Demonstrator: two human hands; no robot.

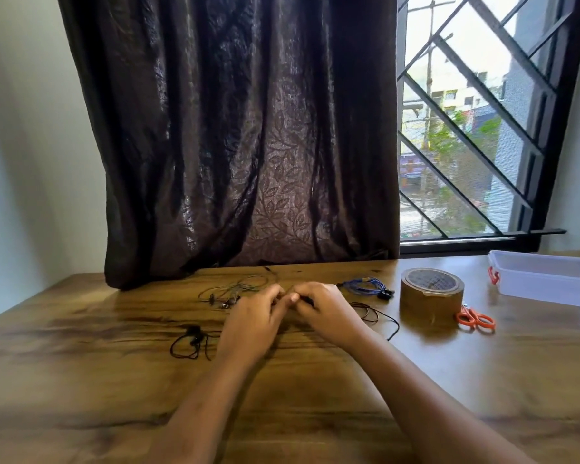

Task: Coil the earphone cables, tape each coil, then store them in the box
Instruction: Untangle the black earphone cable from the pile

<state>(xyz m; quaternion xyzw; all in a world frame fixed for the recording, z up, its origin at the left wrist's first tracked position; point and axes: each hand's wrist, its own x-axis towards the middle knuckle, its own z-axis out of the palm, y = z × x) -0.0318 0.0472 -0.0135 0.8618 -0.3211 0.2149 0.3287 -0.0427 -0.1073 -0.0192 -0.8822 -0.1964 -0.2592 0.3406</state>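
On the wooden table (121, 380), 8 o'clock from the hands: black earphones (190, 343), loose, uncoiled. Left hand (252, 318) and right hand (327, 311) meet tip to tip. Fingers are curled, the right pinching a dark earphone cable (382, 318) and the left apparently on the same one, probably to start its coil. Slack trails to 3 o'clock. Orange scissors (476, 319) and brown tape roll (431, 293) sit further out at 3, within reach for taping. Grey-green earphones (238, 289) at 11 and blue earphones (365, 287) at 1 wait untaped. Clear plastic box (546, 279) at 2 appears open, ready for coils.
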